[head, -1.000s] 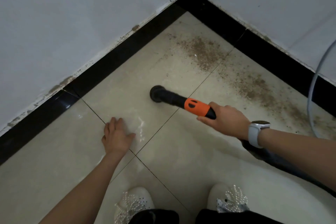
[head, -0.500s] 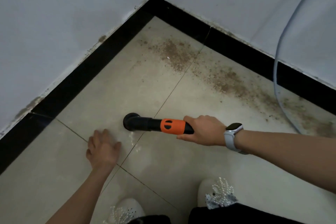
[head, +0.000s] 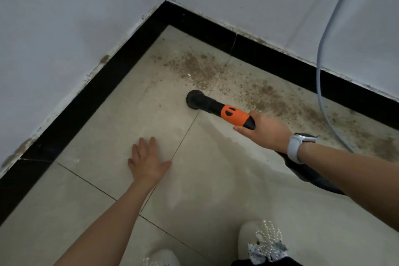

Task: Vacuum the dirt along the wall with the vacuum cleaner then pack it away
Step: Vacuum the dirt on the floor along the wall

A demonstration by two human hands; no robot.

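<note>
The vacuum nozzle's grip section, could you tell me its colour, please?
Orange, seen in the head view.

Your right hand [head: 266,131] grips the vacuum nozzle [head: 218,108] by its orange collar, and the black round mouth sits on the floor tile [head: 129,114] just at the near edge of the dirt [head: 216,73] — a brown scatter running along the black skirting [head: 269,58] on the right wall. Your left hand [head: 148,162] rests flat on the tile, fingers straight. A white watch [head: 299,143] wraps your right wrist, a black hose [head: 311,176] trails under that forearm, and a pale cable [head: 319,67] hangs down the wall.
</note>
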